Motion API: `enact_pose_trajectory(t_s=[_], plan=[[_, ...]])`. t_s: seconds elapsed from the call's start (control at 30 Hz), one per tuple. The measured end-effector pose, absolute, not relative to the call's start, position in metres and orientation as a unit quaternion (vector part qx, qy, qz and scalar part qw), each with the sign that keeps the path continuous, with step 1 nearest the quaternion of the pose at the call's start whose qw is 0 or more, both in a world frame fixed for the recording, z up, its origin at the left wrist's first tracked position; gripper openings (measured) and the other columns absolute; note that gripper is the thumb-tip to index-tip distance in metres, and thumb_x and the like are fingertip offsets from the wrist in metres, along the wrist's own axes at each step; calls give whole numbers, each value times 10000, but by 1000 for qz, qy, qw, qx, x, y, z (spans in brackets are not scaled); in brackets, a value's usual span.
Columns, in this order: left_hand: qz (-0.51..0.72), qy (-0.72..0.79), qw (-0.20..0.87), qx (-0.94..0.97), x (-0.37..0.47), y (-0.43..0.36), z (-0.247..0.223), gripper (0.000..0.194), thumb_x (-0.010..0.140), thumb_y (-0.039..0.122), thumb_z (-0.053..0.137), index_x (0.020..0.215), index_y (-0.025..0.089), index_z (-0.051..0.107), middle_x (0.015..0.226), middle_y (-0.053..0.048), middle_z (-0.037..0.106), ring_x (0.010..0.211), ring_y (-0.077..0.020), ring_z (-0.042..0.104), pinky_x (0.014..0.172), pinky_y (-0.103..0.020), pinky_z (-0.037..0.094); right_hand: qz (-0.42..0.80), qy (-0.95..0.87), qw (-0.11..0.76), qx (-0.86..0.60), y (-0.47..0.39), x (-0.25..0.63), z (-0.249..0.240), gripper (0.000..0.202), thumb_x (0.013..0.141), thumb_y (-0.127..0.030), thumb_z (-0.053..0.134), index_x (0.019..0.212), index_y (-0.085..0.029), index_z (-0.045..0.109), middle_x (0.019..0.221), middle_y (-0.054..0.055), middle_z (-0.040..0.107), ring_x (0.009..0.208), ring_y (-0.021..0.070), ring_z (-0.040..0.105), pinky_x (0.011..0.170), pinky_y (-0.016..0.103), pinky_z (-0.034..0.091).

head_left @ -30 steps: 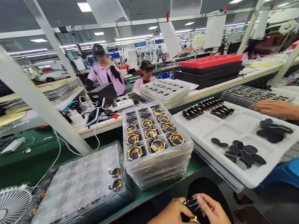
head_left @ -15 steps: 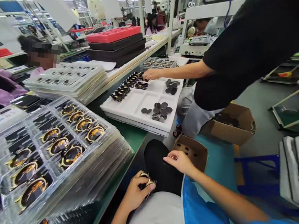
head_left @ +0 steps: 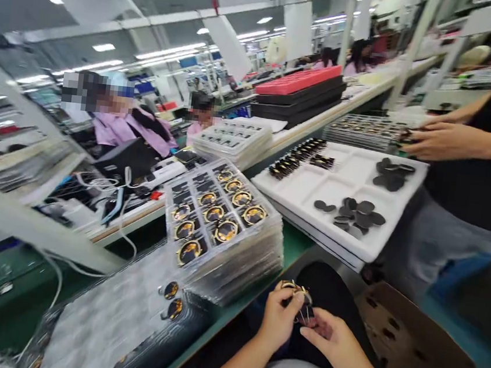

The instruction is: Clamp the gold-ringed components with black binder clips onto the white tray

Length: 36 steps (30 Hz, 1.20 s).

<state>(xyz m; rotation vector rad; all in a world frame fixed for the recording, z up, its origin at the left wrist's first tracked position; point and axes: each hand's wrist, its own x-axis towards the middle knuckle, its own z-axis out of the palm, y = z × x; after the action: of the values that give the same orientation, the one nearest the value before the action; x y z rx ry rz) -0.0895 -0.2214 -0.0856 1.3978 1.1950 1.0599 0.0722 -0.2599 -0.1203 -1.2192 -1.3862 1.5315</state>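
Above my lap, my left hand [head_left: 278,316] grips a round gold-rimmed watch case [head_left: 294,287] near its fingertips. A dark piece with thin pale prongs [head_left: 305,314] shows at the lower side of the case; I cannot tell if it is fixed there. My right hand [head_left: 334,340] is closed, thumb and fingers pinching the lower end of this piece. To the left, a clear compartment tray [head_left: 225,205] holds several similar gold-rimmed watch cases on a tall stack. Beyond my hands, a white foam tray [head_left: 337,185] carries black round discs [head_left: 358,214] and rows of small black parts with pins [head_left: 296,159].
Right of my knees stands a brown cardboard box [head_left: 418,337]. A co-worker's hand [head_left: 447,141] is at stacked trays [head_left: 365,131] behind the foam tray. Red and black foam trays [head_left: 300,81] sit at the back. Frosted trays [head_left: 114,305] lie at front left.
My right hand has come leftward from above the lap to meet the watch case in my left hand. The view has turned left. The co-worker's hand has moved from the small black parts to the stacked trays.
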Motion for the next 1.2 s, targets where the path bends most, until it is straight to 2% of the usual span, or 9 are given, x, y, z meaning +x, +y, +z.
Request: enact_pose_trajectory(t_s=[0.1,0.27,0.4,0.5,0.7,0.83,1.03,1.13,1.2], plan=[[448,510,480,555,-93,-227,-94,539,919,652,577,850,172,813,853,-79,711,884,-226,585,830,-342,449,616,-524,386,-444,-255,57,-125,350,807,-483,764,991,-186,746,952,82,749,891,260,702,856,368,580],[469,525,462,539,-101,-234,-95,588,913,686,556,799,163,800,802,-79,692,854,-225,575,815,-343,437,637,-490,367,-469,-254,59,-148,352,682,-499,851,767,-185,715,722,51,698,695,239,661,635,327,567],[508,525,467,499,-98,-235,-88,570,891,685,595,854,155,800,884,-95,715,893,-234,594,860,-354,454,686,-457,392,-409,-262,58,-155,477,644,-506,882,994,-203,765,909,88,735,795,263,696,715,360,589],[497,499,511,494,-89,-238,-87,612,829,739,632,867,154,809,921,-109,712,927,-246,594,894,-369,466,676,-436,397,-441,-261,56,-146,574,704,-600,813,1127,-219,746,756,39,679,525,174,567,473,289,480],[493,459,596,437,-67,-241,-94,623,778,754,680,770,138,776,838,-94,658,840,-217,567,811,-354,478,563,-534,369,-511,-251,63,-128,477,728,-684,715,695,-209,742,586,33,606,563,212,545,546,323,489],[521,486,581,394,-62,-230,-103,638,766,767,684,831,135,753,880,-81,659,884,-217,577,884,-370,471,516,-550,357,-551,-258,86,-133,484,699,-719,709,528,-272,634,507,29,564,501,221,525,487,335,464],[492,489,581,426,-69,-215,-96,602,822,721,664,840,126,752,822,-58,656,829,-191,559,823,-334,456,345,-525,272,-729,-252,198,-156,508,637,-756,686,707,-253,710,667,67,719,580,296,651,587,401,535],[457,454,581,497,-71,-211,-78,520,885,626,656,795,123,754,783,-48,643,792,-173,534,779,-306,426,272,-499,200,-798,-250,245,-155,644,531,-685,757,944,-191,750,946,181,775,842,442,719,746,521,577],[439,433,578,535,-68,-206,-63,486,902,589,652,794,126,754,793,-49,642,797,-173,526,770,-298,414,236,-519,207,-795,-249,249,-140,656,558,-610,765,1036,-162,731,1124,225,740,978,459,707,837,543,575]])
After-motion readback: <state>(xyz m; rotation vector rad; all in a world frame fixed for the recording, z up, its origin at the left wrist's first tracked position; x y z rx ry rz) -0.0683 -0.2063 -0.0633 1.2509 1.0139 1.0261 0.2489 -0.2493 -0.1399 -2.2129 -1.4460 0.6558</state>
